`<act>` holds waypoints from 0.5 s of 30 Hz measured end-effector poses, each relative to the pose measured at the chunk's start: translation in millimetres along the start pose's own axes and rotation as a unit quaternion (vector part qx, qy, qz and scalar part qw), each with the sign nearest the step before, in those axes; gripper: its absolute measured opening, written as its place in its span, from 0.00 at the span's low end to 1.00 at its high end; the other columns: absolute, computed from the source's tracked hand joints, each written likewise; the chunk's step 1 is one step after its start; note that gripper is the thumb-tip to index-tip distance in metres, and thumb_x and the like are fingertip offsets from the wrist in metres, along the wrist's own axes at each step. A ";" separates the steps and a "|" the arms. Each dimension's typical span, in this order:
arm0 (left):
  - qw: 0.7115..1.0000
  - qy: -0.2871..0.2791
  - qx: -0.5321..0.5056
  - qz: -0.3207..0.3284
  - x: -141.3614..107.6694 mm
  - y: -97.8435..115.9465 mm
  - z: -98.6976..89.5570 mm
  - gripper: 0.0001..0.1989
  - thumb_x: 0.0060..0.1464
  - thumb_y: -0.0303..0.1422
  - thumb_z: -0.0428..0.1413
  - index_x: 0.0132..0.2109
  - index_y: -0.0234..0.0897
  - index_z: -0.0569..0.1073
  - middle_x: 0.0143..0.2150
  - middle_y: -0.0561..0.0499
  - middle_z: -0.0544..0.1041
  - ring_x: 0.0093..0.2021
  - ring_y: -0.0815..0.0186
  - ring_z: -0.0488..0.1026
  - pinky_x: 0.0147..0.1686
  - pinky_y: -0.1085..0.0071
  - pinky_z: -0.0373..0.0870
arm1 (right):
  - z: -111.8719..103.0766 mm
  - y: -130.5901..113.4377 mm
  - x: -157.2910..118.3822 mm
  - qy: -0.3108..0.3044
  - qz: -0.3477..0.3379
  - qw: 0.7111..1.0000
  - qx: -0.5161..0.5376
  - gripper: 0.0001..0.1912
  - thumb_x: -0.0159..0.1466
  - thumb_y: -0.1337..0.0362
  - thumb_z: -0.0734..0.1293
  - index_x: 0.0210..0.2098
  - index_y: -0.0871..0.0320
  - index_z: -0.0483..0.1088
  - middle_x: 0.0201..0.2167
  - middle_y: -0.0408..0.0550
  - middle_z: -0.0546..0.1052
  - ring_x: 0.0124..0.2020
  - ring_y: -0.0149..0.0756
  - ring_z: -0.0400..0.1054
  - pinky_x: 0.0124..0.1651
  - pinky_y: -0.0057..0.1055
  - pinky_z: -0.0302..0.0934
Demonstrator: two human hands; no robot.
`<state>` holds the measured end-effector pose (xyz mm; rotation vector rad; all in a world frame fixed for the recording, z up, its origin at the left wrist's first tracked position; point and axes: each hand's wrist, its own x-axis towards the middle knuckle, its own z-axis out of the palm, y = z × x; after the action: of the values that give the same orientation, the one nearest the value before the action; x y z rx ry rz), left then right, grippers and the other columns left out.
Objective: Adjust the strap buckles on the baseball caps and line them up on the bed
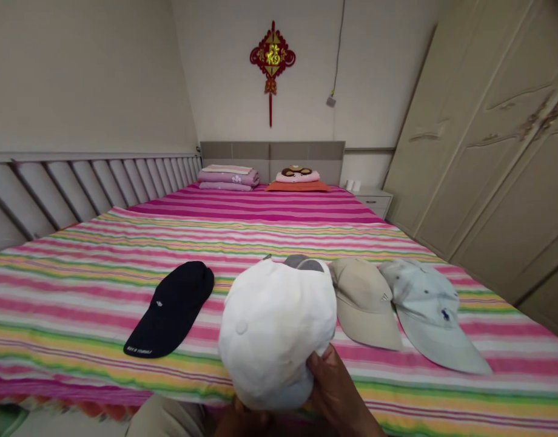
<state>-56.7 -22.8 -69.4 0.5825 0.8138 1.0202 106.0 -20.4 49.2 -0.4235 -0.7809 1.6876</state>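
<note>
In the head view, holding up a white cap (279,321) above a striped sheet (79,291), crown toward the camera; gripping its lower right edge with the right hand (337,387). Near the cap's underside with the left hand (245,420), mostly hidden; cannot tell open fingers from closed. Between a black cap (174,312) on the left and, side by side on the right, a beige cap (365,306) and a pale cap (427,309).

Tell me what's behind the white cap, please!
Past the top edge of the white cap, a bit of something grey shows, with striped sheet beyond. The cap covers the rest, so I can't tell what the grey bit is.
</note>
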 end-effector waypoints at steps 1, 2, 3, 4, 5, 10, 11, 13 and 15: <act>1.000 -0.013 -0.012 -0.004 -3.4 1.2 0.4 0.24 0.25 0.33 0.65 0.37 0.39 0.75 0.34 0.43 0.78 0.47 0.47 0.69 0.45 0.56 0.63 | -2.8 1.2 -0.7 0.021 -0.003 1.000 0.019 0.21 0.52 0.58 0.69 0.45 0.56 0.68 0.38 0.53 0.77 0.42 0.46 0.70 0.46 0.44 0.60; 0.999 -0.030 -0.032 -0.010 -6.9 3.8 1.1 0.23 0.28 0.35 0.64 0.38 0.38 0.75 0.36 0.43 0.78 0.47 0.48 0.69 0.46 0.56 0.63 | -5.6 1.4 -1.2 0.046 -0.008 0.998 0.038 0.22 0.53 0.59 0.69 0.47 0.56 0.67 0.39 0.52 0.77 0.42 0.45 0.70 0.47 0.44 0.60; 0.997 -0.049 -0.058 -0.017 -10.0 8.0 2.0 0.22 0.32 0.37 0.63 0.39 0.38 0.75 0.37 0.44 0.78 0.47 0.49 0.69 0.47 0.57 0.62 | -8.2 0.5 -1.6 0.071 -0.012 0.996 0.055 0.22 0.54 0.60 0.68 0.48 0.55 0.66 0.39 0.52 0.77 0.43 0.45 0.70 0.48 0.45 0.60; 0.994 -0.067 -0.088 -0.024 -12.2 13.6 3.0 0.20 0.35 0.38 0.62 0.39 0.38 0.75 0.37 0.44 0.78 0.46 0.51 0.70 0.48 0.58 0.62 | -10.6 -1.3 -2.0 0.093 -0.009 0.993 0.068 0.23 0.54 0.60 0.68 0.48 0.55 0.65 0.38 0.51 0.78 0.43 0.44 0.70 0.48 0.45 0.59; 0.989 -0.083 -0.117 -0.028 -13.2 20.2 4.3 0.17 0.38 0.38 0.61 0.39 0.38 0.75 0.36 0.46 0.78 0.45 0.52 0.71 0.49 0.58 0.61 | -12.6 -3.7 -2.4 0.114 -0.001 0.990 0.078 0.23 0.54 0.59 0.68 0.48 0.55 0.65 0.37 0.51 0.78 0.43 0.45 0.70 0.49 0.45 0.59; 0.970 -0.151 -0.190 -0.020 0.1 52.9 12.9 0.07 0.39 0.33 0.61 0.30 0.38 0.77 0.30 0.50 0.79 0.43 0.56 0.72 0.51 0.62 0.60 | -21.2 -16.1 -5.4 0.134 0.055 0.986 0.085 0.24 0.49 0.53 0.70 0.43 0.58 0.69 0.33 0.52 0.79 0.44 0.50 0.69 0.50 0.50 0.57; 0.967 -0.163 -0.196 -0.021 4.4 57.4 14.9 0.07 0.39 0.33 0.62 0.30 0.38 0.77 0.31 0.50 0.79 0.43 0.57 0.72 0.52 0.62 0.60 | -23.4 -17.5 -5.8 0.126 0.062 0.987 0.081 0.25 0.48 0.53 0.71 0.42 0.59 0.70 0.33 0.53 0.79 0.45 0.50 0.69 0.50 0.50 0.57; 0.963 -0.175 -0.202 -0.031 11.7 65.2 19.6 0.10 0.38 0.33 0.62 0.33 0.36 0.78 0.33 0.49 0.80 0.42 0.58 0.73 0.52 0.64 0.60 | -28.6 -19.6 -6.5 0.112 0.065 0.989 0.066 0.23 0.45 0.52 0.71 0.38 0.59 0.73 0.33 0.53 0.79 0.45 0.51 0.68 0.51 0.49 0.56; 0.964 -0.171 -0.198 -0.048 15.7 73.0 26.8 0.11 0.38 0.33 0.62 0.34 0.35 0.78 0.32 0.48 0.80 0.41 0.57 0.74 0.52 0.63 0.59 | -34.3 -21.7 -6.8 0.104 0.059 0.992 0.044 0.20 0.44 0.52 0.72 0.32 0.58 0.74 0.31 0.52 0.79 0.45 0.52 0.68 0.52 0.49 0.55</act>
<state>-67.5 20.5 -3.9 0.3564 0.3150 0.9276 145.4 -15.3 39.0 -0.5831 -0.5352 1.7479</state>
